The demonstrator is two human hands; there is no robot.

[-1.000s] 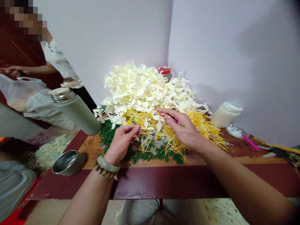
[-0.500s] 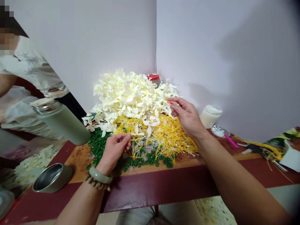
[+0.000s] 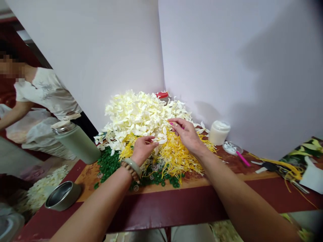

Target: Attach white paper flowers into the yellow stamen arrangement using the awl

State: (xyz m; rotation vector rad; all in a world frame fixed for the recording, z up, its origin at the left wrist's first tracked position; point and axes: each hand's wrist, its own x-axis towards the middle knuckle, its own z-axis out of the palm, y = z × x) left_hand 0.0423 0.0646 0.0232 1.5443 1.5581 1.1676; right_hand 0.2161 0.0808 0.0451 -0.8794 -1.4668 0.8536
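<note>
My left hand (image 3: 144, 149), with a pale bangle and a beaded bracelet at the wrist, pinches at a white petal piece (image 3: 162, 139) over the front of the heap. My right hand (image 3: 186, 133) is closed in a pinch on a thin yellow strand, with a small pink stick (image 3: 172, 124) showing between the fingers. Behind both hands rises a large heap of white artificial petals (image 3: 136, 112). Yellow strands with pale tips (image 3: 183, 158) lie in a pile below my right hand. Small green plastic pieces (image 3: 109, 163) spread around my left hand, with some clear discs among them.
A green flask (image 3: 78, 143) and a metal cup (image 3: 63, 195) stand at left. To the right are a white jar (image 3: 219, 133), a dish of white paste (image 3: 230, 148) with a pink-handled tool (image 3: 242, 158), and scissors with yellow strands (image 3: 290, 169). Another person stands at far left.
My left hand has moved right and up to the white petal piece, nearer my right hand. My right hand keeps its pinch on the yellow strand. The head view has shifted.
</note>
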